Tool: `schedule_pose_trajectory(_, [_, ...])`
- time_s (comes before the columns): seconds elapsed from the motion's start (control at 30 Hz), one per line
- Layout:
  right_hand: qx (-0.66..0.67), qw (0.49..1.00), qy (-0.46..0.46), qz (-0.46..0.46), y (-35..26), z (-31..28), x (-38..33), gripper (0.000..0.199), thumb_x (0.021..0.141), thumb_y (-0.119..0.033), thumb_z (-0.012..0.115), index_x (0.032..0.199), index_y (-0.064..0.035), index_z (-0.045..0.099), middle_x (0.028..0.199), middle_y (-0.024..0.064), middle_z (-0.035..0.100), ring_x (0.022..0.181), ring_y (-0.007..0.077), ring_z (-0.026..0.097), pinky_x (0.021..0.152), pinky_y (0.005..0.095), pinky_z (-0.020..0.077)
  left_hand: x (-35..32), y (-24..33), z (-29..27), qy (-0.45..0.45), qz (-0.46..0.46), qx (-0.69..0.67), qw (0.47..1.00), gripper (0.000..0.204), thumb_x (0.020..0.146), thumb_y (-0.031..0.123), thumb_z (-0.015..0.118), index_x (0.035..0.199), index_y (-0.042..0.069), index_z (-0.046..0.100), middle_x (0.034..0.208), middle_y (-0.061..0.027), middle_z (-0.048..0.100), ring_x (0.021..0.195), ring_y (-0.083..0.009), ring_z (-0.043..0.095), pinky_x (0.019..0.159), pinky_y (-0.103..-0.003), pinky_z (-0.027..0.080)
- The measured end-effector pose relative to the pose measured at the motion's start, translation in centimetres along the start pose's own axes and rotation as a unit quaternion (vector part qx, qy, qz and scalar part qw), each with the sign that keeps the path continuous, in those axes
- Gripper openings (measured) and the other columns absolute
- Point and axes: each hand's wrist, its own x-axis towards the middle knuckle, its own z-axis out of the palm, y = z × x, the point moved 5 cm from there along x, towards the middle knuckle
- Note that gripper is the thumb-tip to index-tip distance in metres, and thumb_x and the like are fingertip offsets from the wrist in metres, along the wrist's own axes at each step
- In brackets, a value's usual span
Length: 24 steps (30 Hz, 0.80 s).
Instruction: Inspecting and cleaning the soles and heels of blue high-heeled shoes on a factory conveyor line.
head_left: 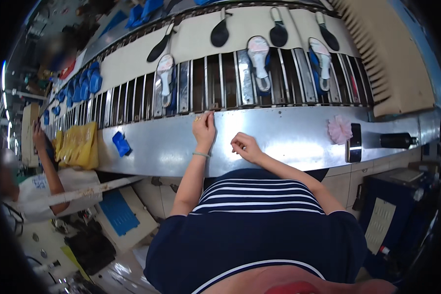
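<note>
My left hand [204,128] rests at the far edge of a metal worktop [166,139], beside the slatted conveyor. Its fingers are drawn together, and whatever they may hold is hidden. To its right, over the worktop, my right hand [247,147] is loosely closed with nothing visible in it. On the conveyor slats [230,81], sole side up, lie a shoe on a blue last [165,81] at left, another white-soled shoe [259,61] in the middle and a third [321,61] at right. Behind them, several black spoon-shaped shoe pieces [220,35] with pale loops lie on a cream belt [127,54].
A blue crumpled piece [121,143] and a yellow plastic bag [78,144] lie leftward. Rightward are a pink scrunchie [339,130], a phone [355,142] and a black bottle [397,140]. Cardboard [402,59] with a fringed edge borders the conveyor. Another person's arm [46,157] reaches in at left.
</note>
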Motion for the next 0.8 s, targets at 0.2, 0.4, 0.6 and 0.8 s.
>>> schedule_pose_trajectory(0.2, [0.001,1.000,0.006,0.014,1.1,-0.1,-0.4,0.004,0.089,0.001,0.058,0.087,0.0028,0.060,0.083,0.0092,0.058,0.065,0.0150,0.068,0.052,0.0228,0.0492,9.6,-4.6,-3.9,0.129,0.022,0.185,0.974,0.084,0.072,0.031,0.081,0.135,-0.004,0.039,0.118,-0.0244,0.052,0.113,-0.0416,0.047,0.099,-0.048,0.038])
schedule_pose_trajectory(0.4, [0.026,0.997,-0.040,0.067,0.6,0.6,-0.1,0.004,0.090,0.001,0.058,0.093,0.0018,0.060,0.084,0.0075,0.059,0.067,0.0150,0.068,0.053,0.0226,0.0504,20.3,-16.2,-4.7,-0.074,-0.261,0.202,0.941,0.125,0.053,0.040,0.091,0.142,-0.008,0.018,0.135,-0.0331,0.041,0.129,-0.0461,0.039,0.108,-0.047,0.036])
schedule_pose_trajectory(0.6, [0.216,0.944,-0.034,0.246,1.4,-1.7,3.5,0.013,0.093,-0.003,0.060,0.106,-0.0009,0.059,0.089,0.0070,0.066,0.075,0.0151,0.067,0.065,0.0263,0.0551,22.8,-15.8,-3.5,-0.005,-0.183,0.153,0.971,0.101,0.052,0.025,0.089,0.131,-0.006,0.036,0.123,-0.0302,0.052,0.115,-0.0444,0.051,0.101,-0.046,0.042])
schedule_pose_trajectory(0.8, [0.192,0.974,0.006,0.116,-4.2,-3.9,18.9,0.094,0.078,-0.026,0.081,0.151,-0.0107,0.024,0.146,0.0170,0.038,0.131,0.0248,0.043,0.106,0.0411,0.0377,22.9,-0.5,-7.3,-0.012,-0.051,0.009,0.999,0.102,0.055,0.020,0.087,0.137,-0.008,0.033,0.120,-0.0286,0.054,0.111,-0.0426,0.054,0.097,-0.045,0.044])
